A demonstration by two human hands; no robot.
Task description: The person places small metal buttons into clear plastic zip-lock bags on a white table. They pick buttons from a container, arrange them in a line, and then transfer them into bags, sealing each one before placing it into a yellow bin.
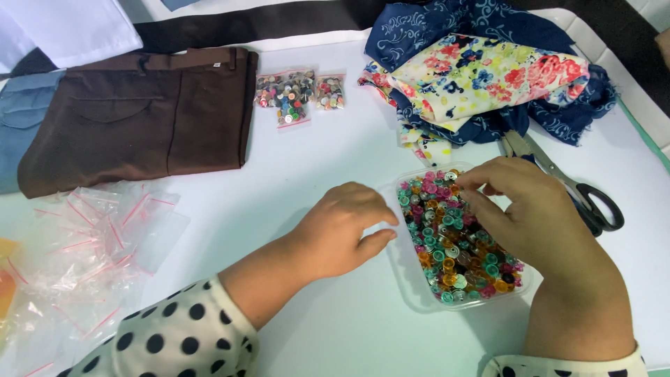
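The left hand [342, 230] steadies the tray [412, 286] with curled, empty fingers so the right hand [520, 209] can pinch among the buttons [453, 251], though any catch is hidden.

Near the front, right of centre on the table [335, 146]: a clear tray [408, 279] with buttons [453, 244] in it. Right hand [530, 216] over the buttons, left hand [342, 230] at the tray's left edge. Scissors [572, 185] right of the tray, partly under fabric pieces [481, 70] behind. Filled button bags [296, 94] behind centre, folded trousers [139, 112] further left, empty zip bags [91, 244] front left.
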